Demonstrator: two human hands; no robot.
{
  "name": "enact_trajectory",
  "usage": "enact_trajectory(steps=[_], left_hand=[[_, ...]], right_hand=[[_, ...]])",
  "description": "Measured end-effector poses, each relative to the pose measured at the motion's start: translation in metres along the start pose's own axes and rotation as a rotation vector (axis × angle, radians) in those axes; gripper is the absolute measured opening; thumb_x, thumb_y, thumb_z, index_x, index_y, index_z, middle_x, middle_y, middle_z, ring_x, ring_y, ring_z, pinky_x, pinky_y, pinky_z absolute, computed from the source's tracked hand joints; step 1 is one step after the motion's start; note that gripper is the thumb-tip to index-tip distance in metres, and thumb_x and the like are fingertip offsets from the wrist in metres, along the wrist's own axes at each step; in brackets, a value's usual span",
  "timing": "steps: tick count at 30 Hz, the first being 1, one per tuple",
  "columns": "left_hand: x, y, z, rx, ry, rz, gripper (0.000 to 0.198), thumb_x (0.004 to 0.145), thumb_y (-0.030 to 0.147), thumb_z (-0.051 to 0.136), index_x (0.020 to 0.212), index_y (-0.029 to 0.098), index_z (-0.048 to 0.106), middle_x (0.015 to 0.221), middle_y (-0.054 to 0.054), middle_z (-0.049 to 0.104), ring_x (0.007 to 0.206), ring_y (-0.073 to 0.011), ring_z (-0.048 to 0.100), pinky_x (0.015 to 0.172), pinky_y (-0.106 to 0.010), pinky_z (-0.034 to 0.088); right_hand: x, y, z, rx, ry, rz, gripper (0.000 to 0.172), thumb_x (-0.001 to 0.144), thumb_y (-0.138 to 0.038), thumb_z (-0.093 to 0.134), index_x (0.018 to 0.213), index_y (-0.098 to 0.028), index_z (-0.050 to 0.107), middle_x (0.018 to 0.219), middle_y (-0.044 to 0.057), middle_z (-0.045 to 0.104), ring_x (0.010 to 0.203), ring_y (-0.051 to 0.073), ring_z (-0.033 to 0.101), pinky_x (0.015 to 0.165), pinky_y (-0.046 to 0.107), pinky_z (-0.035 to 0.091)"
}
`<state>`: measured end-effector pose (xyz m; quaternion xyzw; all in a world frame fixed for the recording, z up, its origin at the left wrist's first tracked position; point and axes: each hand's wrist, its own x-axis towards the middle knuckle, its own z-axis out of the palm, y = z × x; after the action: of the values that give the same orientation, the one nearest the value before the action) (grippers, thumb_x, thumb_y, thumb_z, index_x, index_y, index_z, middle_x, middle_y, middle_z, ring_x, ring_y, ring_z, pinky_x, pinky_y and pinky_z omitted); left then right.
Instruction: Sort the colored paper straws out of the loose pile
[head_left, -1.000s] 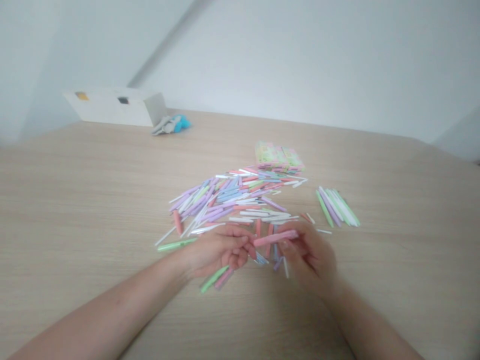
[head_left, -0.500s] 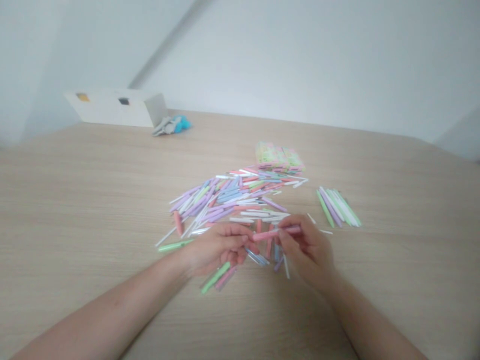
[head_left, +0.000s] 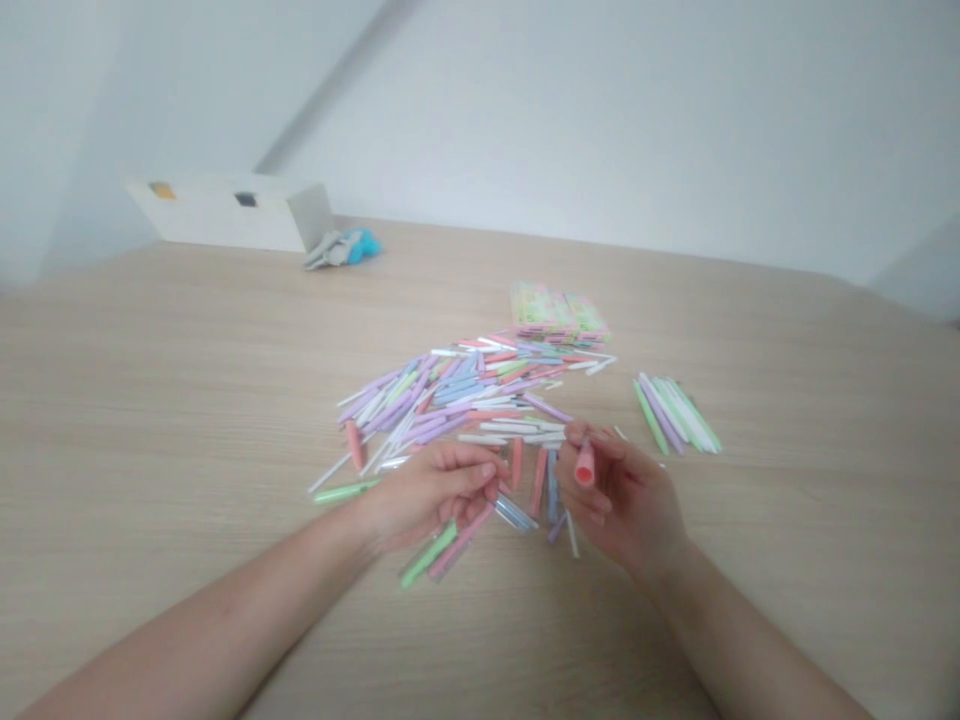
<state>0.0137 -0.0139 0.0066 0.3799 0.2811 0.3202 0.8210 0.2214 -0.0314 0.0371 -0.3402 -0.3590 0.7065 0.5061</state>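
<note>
My right hand [head_left: 622, 490] grips a pink tube [head_left: 585, 468], its open round end turned toward the camera. To the left, my left hand [head_left: 439, 490] has thumb and fingers pinched together over the lower edge of the pile; something small and clear may be at the fingertips, too blurred to tell. The pile of pastel tubes and thin white sticks [head_left: 450, 395] spreads beyond both hands. A green tube [head_left: 429, 556] and a pink one [head_left: 459, 545] lie just below my left hand. Several blue and red pieces lie between the hands.
Right of the pile lies a row of green, purple and white tubes [head_left: 679, 415]. Flat patterned packs [head_left: 559, 312] are stacked behind the pile. A white box [head_left: 232, 220] and a grey and blue bundle [head_left: 343, 248] stand at the back left of the wooden table [head_left: 187, 400].
The pink tube was lying sideways between both hands. Now it is in my right hand alone, swung round so its open end faces the camera, and away from my left fingertips.
</note>
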Motion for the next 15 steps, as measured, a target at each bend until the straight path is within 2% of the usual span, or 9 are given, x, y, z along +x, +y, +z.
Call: enact_trajectory(steps=[2, 6, 15], left_hand=[[0.0001, -0.0011, 0.0003, 0.005, -0.003, -0.001, 0.012, 0.083, 0.015, 0.063, 0.091, 0.008, 0.068, 0.076, -0.006, 0.064, 0.055, -0.0041, 0.054, 0.049, -0.011, 0.042], [0.0014, -0.0022, -0.0002, 0.020, -0.023, 0.019, 0.014, 0.083, 0.015, 0.062, 0.093, 0.008, 0.067, 0.073, -0.006, 0.065, 0.048, -0.0029, 0.050, 0.041, -0.011, 0.038], [0.0017, -0.0007, -0.0005, 0.048, -0.024, -0.001, 0.014, 0.084, 0.017, 0.060, 0.095, 0.008, 0.063, 0.077, -0.008, 0.066, 0.045, -0.0034, 0.051, 0.038, -0.011, 0.039]], right_hand=[[-0.0021, -0.0029, 0.0021, 0.011, -0.016, 0.025, 0.010, 0.081, -0.032, 0.043, 0.078, -0.023, 0.046, 0.049, -0.007, 0.034, 0.037, 0.009, 0.017, 0.034, 0.020, 0.021], [-0.0053, -0.0062, 0.0052, 0.097, -0.068, 0.058, 0.013, 0.083, -0.032, 0.040, 0.075, -0.023, 0.043, 0.048, -0.008, 0.028, 0.036, 0.008, 0.011, 0.031, 0.018, 0.017], [-0.0097, -0.0051, 0.0080, 0.426, -0.253, 0.114, 0.017, 0.089, -0.027, 0.037, 0.078, -0.020, 0.048, 0.047, -0.009, 0.037, 0.033, 0.006, 0.014, 0.028, 0.011, 0.025]])
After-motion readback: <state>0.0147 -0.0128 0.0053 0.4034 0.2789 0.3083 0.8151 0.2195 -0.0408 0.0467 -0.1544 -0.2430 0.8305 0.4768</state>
